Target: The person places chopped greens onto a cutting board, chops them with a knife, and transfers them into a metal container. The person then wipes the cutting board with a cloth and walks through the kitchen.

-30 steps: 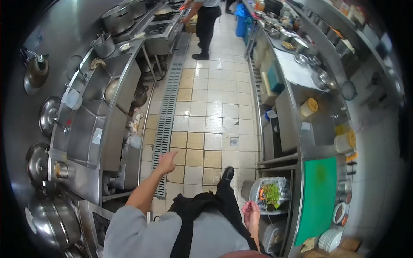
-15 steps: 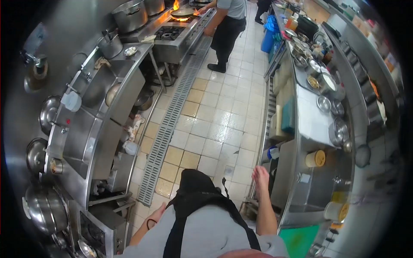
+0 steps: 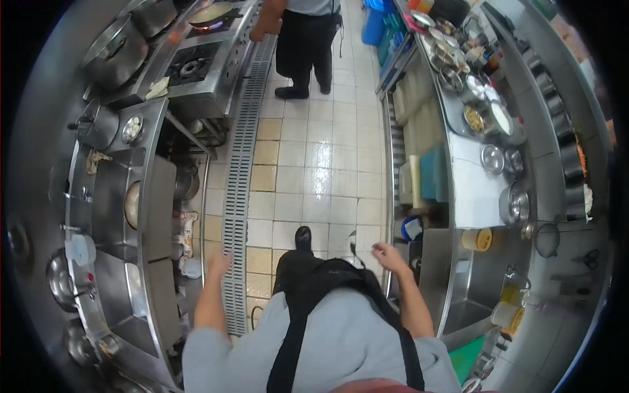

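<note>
My left hand [image 3: 219, 262] hangs low beside the floor drain grate [image 3: 236, 170]. It is slightly blurred, its fingers look loosely apart, and nothing shows in it. Out in front of my right hip, my right hand [image 3: 391, 257] is empty, with thumb and fingers apart and lightly bent. It is nearest to the steel counter on the right, without touching it. A black apron [image 3: 327, 278] covers my front, and one black shoe [image 3: 303, 239] shows ahead on the tiles.
Steel sinks [image 3: 118, 213] line the left, below a stove [image 3: 190, 69] with a pan [image 3: 211, 13] over flame. A co-worker [image 3: 304, 49] stands ahead beside the stove. On the right, a counter holds bowls [image 3: 493, 158], a white cloth [image 3: 475, 180] and a yellow-lidded tub [image 3: 477, 240].
My view has turned left and moved forward along the aisle. My left hand has swung forward, and my right hand has turned inward. The co-worker's arm is drawn back from the pan.
</note>
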A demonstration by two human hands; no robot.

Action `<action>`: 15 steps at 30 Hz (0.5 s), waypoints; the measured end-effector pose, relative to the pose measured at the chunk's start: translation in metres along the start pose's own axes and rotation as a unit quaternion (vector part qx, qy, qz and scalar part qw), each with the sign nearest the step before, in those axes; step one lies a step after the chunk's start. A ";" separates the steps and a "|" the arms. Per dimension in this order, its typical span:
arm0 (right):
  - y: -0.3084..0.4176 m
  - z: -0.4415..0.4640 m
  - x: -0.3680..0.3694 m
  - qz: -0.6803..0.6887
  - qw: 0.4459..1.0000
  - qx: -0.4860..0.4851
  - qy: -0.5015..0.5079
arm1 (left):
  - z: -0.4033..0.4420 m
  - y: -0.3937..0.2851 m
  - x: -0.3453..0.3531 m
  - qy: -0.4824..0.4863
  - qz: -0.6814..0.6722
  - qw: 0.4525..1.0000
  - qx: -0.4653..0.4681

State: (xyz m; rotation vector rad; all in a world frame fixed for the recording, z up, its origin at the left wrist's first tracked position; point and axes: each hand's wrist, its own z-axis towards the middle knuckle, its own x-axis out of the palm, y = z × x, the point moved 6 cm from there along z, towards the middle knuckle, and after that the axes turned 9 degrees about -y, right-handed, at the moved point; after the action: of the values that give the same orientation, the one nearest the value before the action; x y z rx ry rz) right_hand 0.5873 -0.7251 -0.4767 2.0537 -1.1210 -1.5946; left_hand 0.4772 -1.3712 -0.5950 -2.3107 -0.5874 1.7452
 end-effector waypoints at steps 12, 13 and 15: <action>-0.058 0.028 0.017 0.250 0.943 0.210 -0.069 | 0.384 -0.613 -0.306 -0.334 0.014 0.851 0.404; -0.062 0.033 0.027 0.337 0.914 0.199 -0.109 | 0.390 -0.653 -0.319 -0.359 0.022 0.830 0.427; -0.050 0.052 0.017 0.381 0.889 0.229 -0.108 | 0.381 -0.727 -0.353 -0.396 0.053 0.780 0.481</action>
State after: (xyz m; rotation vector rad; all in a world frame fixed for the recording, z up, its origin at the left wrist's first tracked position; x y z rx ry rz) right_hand 0.5600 -0.6940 -0.5379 1.3372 -2.2074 -1.2228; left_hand -0.1110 -0.8949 -0.1209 -0.8858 0.3465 2.2610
